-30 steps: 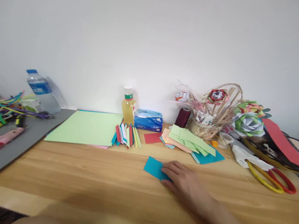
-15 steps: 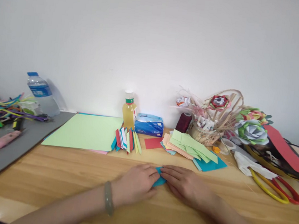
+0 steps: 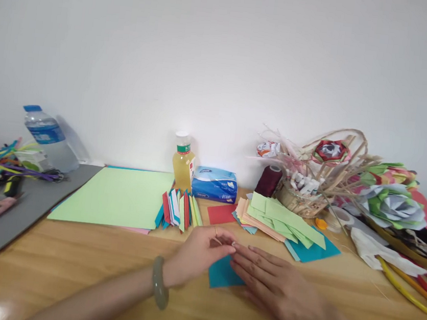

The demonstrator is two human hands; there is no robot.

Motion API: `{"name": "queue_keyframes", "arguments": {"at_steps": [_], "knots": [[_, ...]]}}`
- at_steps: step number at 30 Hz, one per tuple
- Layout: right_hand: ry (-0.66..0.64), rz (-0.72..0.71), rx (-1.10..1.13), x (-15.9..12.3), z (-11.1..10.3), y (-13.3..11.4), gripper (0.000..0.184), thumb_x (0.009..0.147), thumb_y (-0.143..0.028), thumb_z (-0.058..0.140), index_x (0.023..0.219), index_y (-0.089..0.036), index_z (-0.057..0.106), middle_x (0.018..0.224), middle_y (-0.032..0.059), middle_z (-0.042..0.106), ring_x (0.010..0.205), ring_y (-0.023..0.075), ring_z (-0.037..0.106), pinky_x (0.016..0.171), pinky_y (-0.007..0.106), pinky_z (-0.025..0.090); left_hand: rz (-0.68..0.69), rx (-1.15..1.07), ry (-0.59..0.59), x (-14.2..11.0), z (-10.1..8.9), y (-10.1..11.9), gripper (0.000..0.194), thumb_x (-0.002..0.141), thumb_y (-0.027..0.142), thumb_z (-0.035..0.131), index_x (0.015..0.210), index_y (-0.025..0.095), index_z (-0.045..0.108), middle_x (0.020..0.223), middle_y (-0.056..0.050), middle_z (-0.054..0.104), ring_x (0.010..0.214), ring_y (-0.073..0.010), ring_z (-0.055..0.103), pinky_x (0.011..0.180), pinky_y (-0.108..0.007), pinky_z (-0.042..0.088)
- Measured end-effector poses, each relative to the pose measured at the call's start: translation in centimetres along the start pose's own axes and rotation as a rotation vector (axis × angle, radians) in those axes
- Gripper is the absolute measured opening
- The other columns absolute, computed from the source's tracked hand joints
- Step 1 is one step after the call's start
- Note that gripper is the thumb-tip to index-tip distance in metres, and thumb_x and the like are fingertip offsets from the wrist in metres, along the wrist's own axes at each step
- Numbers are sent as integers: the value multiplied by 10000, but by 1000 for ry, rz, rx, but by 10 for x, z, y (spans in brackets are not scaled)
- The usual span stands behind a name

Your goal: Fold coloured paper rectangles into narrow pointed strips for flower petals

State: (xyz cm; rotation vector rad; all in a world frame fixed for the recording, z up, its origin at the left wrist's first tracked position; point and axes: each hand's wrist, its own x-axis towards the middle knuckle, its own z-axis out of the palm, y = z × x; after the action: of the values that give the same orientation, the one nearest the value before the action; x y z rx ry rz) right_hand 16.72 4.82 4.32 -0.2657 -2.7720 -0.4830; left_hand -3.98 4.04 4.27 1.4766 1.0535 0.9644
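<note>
A small blue paper rectangle (image 3: pixel 223 275) lies on the wooden table in front of me, partly covered by both hands. My right hand (image 3: pixel 280 285) rests flat on its right side, fingers stretched out and pointing left. Beside it, my left hand (image 3: pixel 198 253), with a grey-green bangle on the wrist, hovers at the paper's far edge. Its thumb and forefinger come together near the right fingertips; whatever is between them is hidden. Just beyond lie a red paper piece (image 3: pixel 220 214), a pile of light green slips (image 3: pixel 284 218) and a blue sheet (image 3: pixel 321 248).
Folded paper strips (image 3: pixel 177 210) stand beside large light green sheets (image 3: pixel 112 200). Behind them are a drink bottle (image 3: pixel 184 167) and a tissue pack (image 3: pixel 214 185). To the right are a thread spool (image 3: pixel 271 181), a basket (image 3: pixel 301 203), paper flowers (image 3: pixel 395 207) and scissors (image 3: pixel 403 287).
My left hand came in from below, covered the blue paper's left part, then lifted into a pinch by its far edge. My right hand stays on the paper, its fingers now flatter. The view shifted slightly.
</note>
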Motion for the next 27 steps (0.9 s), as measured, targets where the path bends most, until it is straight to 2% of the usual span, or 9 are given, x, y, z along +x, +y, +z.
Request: {"name": "queue_keyframes", "arguments": {"at_steps": [5,11,17,20,22,24,25,27], "knots": [[15,3,-65,0,-4,6,350,911,-261,458,1190,-76,561,1268,90,531,1234,207,422,997,319,414,-12,-79,20,6,-1,5,110,711,234,633,774,144,632,786,-34,664,755,-154,612,721,-261,487],[47,-48,-124,-2,-5,11,331,926,-217,417,1190,-75,557,1261,90,553,1294,185,337,1108,351,232,-33,-111,-7,9,-5,10,119,697,255,651,734,149,610,738,-20,643,714,-139,600,690,-247,480],[5,20,-106,-5,-2,12,357,924,-140,367,1244,-59,504,1358,106,456,1329,180,265,1121,345,213,29,88,105,12,-16,5,101,772,250,573,724,161,578,721,1,606,702,-127,562,672,-229,449],[-8,21,-121,-6,-4,15,368,935,-144,325,1251,-80,504,1356,88,459,1321,183,284,1116,343,227,22,232,86,7,-27,7,117,818,260,516,754,167,547,721,10,579,691,-120,536,648,-214,422],[-20,43,-95,-8,-5,18,378,941,-143,299,1258,-95,500,1344,83,475,1306,184,318,1082,340,307,-4,340,-13,-2,-38,12,135,840,266,482,757,171,532,696,17,561,655,-113,514,607,-201,398],[-28,74,-47,-11,-4,21,356,942,-174,333,1234,-103,524,1283,93,538,1252,194,411,1013,344,406,-59,449,-174,-16,-53,15,152,839,270,487,730,178,542,686,21,568,628,-108,506,572,-190,379],[-28,94,-18,-13,-3,22,338,938,-199,365,1209,-109,547,1233,95,581,1207,198,468,976,345,445,-77,509,-304,-25,-62,15,151,827,265,511,708,183,557,678,23,579,616,-107,511,563,-188,370],[-13,148,52,-17,1,24,301,923,-241,425,1142,-127,598,1130,91,650,1114,198,553,917,341,491,-27,557,-673,-46,-78,9,234,812,270,546,595,183,541,600,22,559,564,-106,495,515,-190,340]]}}
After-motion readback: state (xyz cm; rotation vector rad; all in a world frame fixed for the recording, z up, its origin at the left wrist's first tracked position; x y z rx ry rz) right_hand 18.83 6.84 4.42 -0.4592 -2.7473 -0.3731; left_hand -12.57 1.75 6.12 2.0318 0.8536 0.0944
